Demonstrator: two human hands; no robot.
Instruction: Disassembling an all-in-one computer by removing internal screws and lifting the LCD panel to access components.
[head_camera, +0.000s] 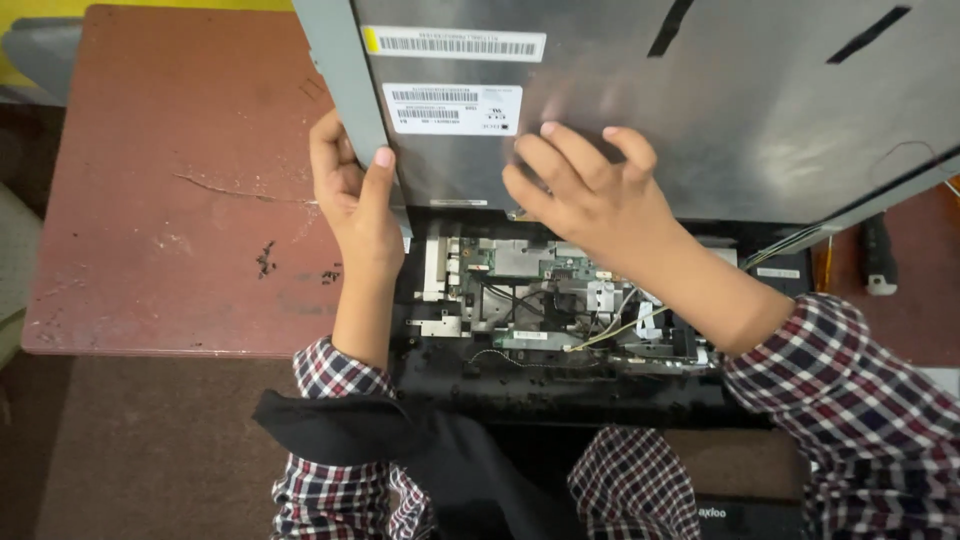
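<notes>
Reddish-brown, scratched desk (180, 200) fills the left of my view, with brown floor below it. I see 2 hands on a large grey metal display panel (720, 110), which is tilted up over an opened black device chassis (560, 385). My left hand (352, 195) is closed around the panel's left edge, thumb on its back face. My right hand (590, 190) lies open and flat against the back, fingers spread, beside 2 white barcode labels (452, 108). Under the panel, a green circuit board with grey wires (545, 295) is exposed. Both sleeves are red-and-white plaid. A black tool handle (878, 255) lies on the desk at right.
</notes>
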